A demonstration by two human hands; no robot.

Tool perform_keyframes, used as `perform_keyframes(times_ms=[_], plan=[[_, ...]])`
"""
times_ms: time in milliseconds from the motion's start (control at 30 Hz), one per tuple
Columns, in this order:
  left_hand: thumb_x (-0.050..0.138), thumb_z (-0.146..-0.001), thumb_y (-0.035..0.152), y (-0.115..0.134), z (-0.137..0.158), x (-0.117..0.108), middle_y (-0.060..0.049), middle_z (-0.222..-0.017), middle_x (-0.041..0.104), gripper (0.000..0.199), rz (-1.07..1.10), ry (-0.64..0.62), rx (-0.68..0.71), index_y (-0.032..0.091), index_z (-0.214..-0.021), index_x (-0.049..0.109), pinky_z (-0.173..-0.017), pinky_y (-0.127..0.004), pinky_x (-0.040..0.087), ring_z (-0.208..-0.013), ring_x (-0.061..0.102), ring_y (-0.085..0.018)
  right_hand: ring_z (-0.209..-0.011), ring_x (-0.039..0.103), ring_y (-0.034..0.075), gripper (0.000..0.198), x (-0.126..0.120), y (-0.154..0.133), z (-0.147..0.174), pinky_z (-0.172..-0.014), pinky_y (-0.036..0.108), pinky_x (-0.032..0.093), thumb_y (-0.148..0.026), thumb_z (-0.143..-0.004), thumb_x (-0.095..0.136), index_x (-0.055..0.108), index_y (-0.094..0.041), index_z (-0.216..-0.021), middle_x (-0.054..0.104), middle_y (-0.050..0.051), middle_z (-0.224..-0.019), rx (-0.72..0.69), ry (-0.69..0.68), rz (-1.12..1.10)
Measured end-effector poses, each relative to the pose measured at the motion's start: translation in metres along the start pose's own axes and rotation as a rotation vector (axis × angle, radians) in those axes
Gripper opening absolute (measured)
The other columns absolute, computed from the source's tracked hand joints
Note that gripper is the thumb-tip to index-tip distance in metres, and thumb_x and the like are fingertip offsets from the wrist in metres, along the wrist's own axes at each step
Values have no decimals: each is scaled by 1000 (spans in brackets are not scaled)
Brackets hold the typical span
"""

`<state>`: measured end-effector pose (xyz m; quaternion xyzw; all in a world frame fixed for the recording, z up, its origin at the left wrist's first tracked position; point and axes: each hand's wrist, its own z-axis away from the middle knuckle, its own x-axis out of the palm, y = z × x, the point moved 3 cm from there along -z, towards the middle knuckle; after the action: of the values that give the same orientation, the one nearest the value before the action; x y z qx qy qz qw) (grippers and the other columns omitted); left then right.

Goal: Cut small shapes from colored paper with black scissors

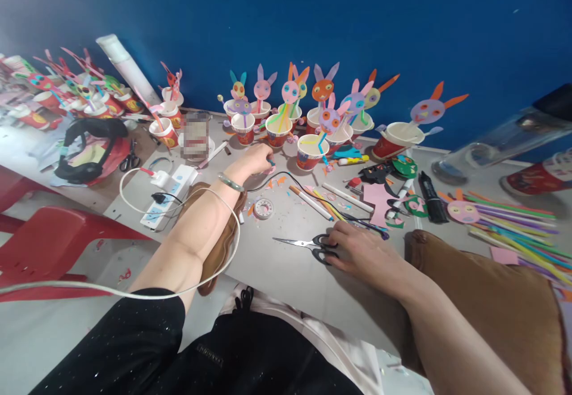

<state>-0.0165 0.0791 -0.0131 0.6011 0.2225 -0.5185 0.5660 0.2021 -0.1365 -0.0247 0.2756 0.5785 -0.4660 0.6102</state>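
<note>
My right hand (357,251) has its fingers closed at the black handles of a pair of scissors (308,243), which lie low over the table with their blades pointing left. My left hand (258,159) reaches forward near the paper cups, its fingers pinched together. A small teal bit shows at those fingertips, too small to name. Just beyond stands a paper cup (279,134) with a pink rabbit-eared paper head (291,90). A roll of tape (263,208) lies nearer to me, between the two hands.
Several more cups with paper animals, such as a red cup (393,143), line the blue wall. Markers (311,203), a hot glue gun (378,172) and coloured strips (518,219) lie to the right. A power strip (170,195) and white cable are near my left arm.
</note>
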Motion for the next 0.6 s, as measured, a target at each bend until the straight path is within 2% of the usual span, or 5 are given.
perform_keyframes(times_ms=[167,433,533,600], plan=[[70,-63,7,-4,-9,6,-10,-106,70,20,-102,-3,-9,15,-81,68,-87,-27,46,-104,62,-23,-78,65,19,6,6,1,-5,-64,29,43,-15,-78,68,67,-19,-82,65,5,-91,14,15,-3],[71,-68,12,-2,-7,5,-11,-100,73,23,-195,-20,-64,15,-91,72,-77,-30,49,-93,68,-24,-78,61,18,7,13,5,-1,-64,29,35,-15,-77,62,64,-18,-83,63,6,-95,17,-4,24],[70,-73,14,2,-4,1,-12,-105,73,22,-218,43,-59,15,-96,71,-85,-33,49,-102,67,-27,-80,60,19,6,12,5,-2,-64,29,34,-16,-77,62,63,-17,-83,63,7,-95,18,-10,38],[60,-83,14,8,0,-4,-14,-113,70,22,-237,177,-37,15,-103,69,-96,-37,46,-113,63,-28,-81,60,19,8,12,5,-2,-65,30,33,-16,-76,61,63,-17,-84,63,8,-96,31,-22,53]])
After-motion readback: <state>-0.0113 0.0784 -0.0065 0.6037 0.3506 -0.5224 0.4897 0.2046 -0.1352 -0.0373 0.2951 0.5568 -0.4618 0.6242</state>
